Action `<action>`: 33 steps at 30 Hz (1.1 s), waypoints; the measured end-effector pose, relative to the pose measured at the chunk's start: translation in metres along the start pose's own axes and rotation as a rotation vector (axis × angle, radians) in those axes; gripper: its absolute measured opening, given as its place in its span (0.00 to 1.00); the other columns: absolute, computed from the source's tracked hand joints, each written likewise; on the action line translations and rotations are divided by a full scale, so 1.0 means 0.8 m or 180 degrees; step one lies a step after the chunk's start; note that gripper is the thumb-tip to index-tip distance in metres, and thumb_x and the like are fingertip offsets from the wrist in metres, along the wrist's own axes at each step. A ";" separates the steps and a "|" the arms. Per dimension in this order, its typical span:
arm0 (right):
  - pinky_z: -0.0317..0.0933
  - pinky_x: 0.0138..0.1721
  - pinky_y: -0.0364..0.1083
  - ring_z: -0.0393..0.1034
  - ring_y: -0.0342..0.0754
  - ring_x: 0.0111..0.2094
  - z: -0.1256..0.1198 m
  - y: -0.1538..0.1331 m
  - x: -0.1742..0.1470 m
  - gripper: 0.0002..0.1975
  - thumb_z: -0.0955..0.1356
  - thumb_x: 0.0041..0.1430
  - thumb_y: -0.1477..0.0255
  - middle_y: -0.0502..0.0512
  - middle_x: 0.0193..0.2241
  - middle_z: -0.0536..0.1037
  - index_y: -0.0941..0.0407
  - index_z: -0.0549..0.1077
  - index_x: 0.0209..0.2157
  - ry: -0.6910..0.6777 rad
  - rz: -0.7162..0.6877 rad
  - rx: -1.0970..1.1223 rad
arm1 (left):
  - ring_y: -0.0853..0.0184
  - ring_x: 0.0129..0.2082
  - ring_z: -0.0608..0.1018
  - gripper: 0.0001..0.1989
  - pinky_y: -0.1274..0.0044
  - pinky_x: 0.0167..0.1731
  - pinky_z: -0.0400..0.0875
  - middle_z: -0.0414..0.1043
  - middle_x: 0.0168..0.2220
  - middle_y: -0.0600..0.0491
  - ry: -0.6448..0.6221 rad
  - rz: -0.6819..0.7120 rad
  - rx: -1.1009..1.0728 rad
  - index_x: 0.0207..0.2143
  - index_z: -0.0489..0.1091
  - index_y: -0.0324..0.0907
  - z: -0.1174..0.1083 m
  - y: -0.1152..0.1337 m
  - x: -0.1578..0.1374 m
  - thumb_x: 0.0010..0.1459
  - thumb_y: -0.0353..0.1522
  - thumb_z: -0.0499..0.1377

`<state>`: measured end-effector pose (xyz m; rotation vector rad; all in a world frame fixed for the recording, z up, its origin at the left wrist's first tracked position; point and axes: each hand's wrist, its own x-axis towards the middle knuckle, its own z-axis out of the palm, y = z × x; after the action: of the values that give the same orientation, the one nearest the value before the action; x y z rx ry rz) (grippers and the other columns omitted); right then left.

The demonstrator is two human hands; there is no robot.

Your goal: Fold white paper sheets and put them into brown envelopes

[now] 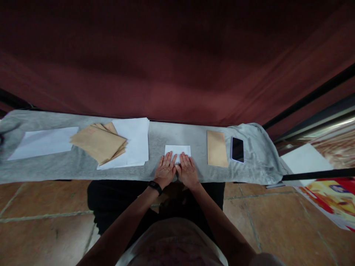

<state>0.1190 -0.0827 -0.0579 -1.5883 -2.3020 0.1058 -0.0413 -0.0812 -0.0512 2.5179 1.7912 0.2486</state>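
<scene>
A small white sheet of paper [177,149], seemingly folded, lies on the grey cloth right in front of me. Flat on its left part rests my left hand [165,168], fingers stretched out, a dark band round the wrist. My right hand [188,170] presses on the right part in the same way, its fingers extended too. The two thumbs come close together near the paper's middle. Both hands cover the paper's near portion, so its lower edge is hidden.
To the left, several brown envelopes [98,143] lie partly over a stack of white paper [135,142]. Farther left is another white sheet [47,142]. On the right are a single brown envelope [217,149] and a phone [237,149]. A reddish-brown curtain [177,74] hangs behind the cloth-covered table [194,133].
</scene>
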 end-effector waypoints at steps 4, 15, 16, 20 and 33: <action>0.48 0.69 0.58 0.53 0.57 0.70 -0.001 0.012 -0.005 0.31 0.57 0.75 0.61 0.68 0.69 0.60 0.67 0.56 0.70 0.0078 0.0069 -0.0100 | 0.55 0.73 0.53 0.32 0.59 0.71 0.46 0.48 0.73 0.41 0.0039 -0.0115 -0.0028 0.72 0.50 0.36 -0.002 0.000 -0.003 0.71 0.40 0.46; 0.49 0.68 0.60 0.55 0.59 0.69 -0.003 0.029 -0.015 0.31 0.56 0.75 0.61 0.69 0.69 0.59 0.66 0.55 0.70 0.0206 0.0120 -0.0187 | 0.53 0.73 0.53 0.39 0.57 0.71 0.44 0.49 0.72 0.38 0.0042 -0.0276 -0.0056 0.72 0.47 0.31 -0.003 -0.010 -0.012 0.69 0.48 0.46; 0.50 0.68 0.60 0.55 0.59 0.69 -0.004 0.030 -0.015 0.31 0.56 0.75 0.61 0.69 0.69 0.60 0.66 0.55 0.70 0.0218 0.0140 -0.0192 | 0.53 0.73 0.53 0.39 0.56 0.71 0.44 0.50 0.72 0.38 0.0046 -0.0279 -0.0063 0.72 0.47 0.31 -0.004 -0.011 -0.013 0.69 0.48 0.46; 0.50 0.68 0.60 0.56 0.59 0.69 -0.004 0.033 -0.017 0.31 0.56 0.75 0.61 0.69 0.68 0.61 0.66 0.56 0.70 0.0246 0.0213 -0.0216 | 0.52 0.73 0.54 0.38 0.56 0.71 0.45 0.51 0.72 0.36 0.0094 -0.0287 -0.0083 0.72 0.48 0.30 -0.006 -0.017 -0.017 0.69 0.47 0.46; 0.45 0.69 0.59 0.52 0.56 0.71 -0.004 0.031 -0.016 0.28 0.56 0.73 0.72 0.66 0.69 0.59 0.66 0.56 0.70 0.0063 0.0320 -0.0187 | 0.58 0.74 0.51 0.31 0.62 0.71 0.49 0.49 0.73 0.39 -0.0044 0.0041 -0.0388 0.71 0.49 0.30 0.011 0.049 0.046 0.72 0.38 0.41</action>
<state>0.1465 -0.0854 -0.0640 -1.7265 -2.2293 0.0470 0.0088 -0.0592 -0.0510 2.4425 1.7002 0.3294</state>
